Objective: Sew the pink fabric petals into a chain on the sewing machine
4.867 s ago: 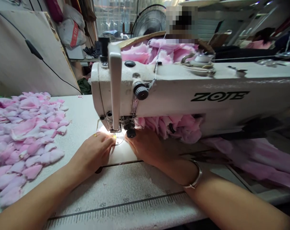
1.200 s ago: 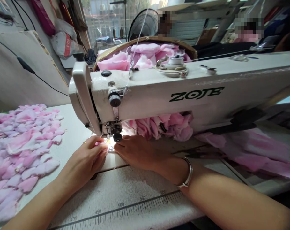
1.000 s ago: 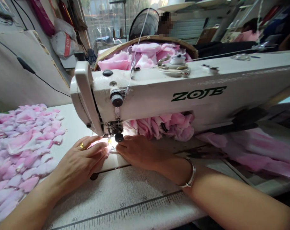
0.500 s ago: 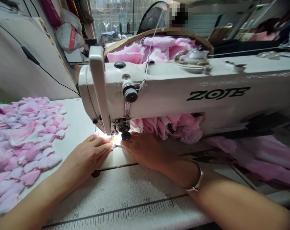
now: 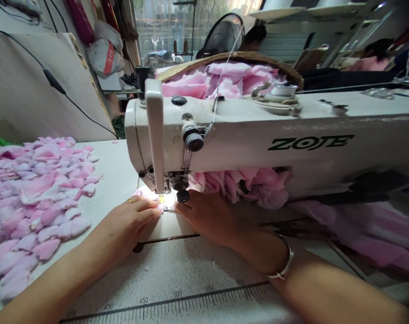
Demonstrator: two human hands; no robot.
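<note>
A white ZOJE sewing machine spans the view, its needle area brightly lit. My left hand is just left of the needle, fingers pressed together on pink fabric that shows beside the presser foot. My right hand lies right of the needle, partly under the machine head, its fingertips bent down near the black knob; what they hold, if anything, is hidden. Bunched pink fabric sits under the machine arm behind my right hand.
Many pink petal-shaped fabric pieces cover the table at left. Behind the machine stands a basket of pink fabric. More pink fabric lies at right. A ruler strip runs along the front edge. People are partly visible behind.
The view has shifted, so the machine appears lower and slightly right. More pink fabric shows beyond my left fingers. Both hands keep nearly the same places beside the needle.
</note>
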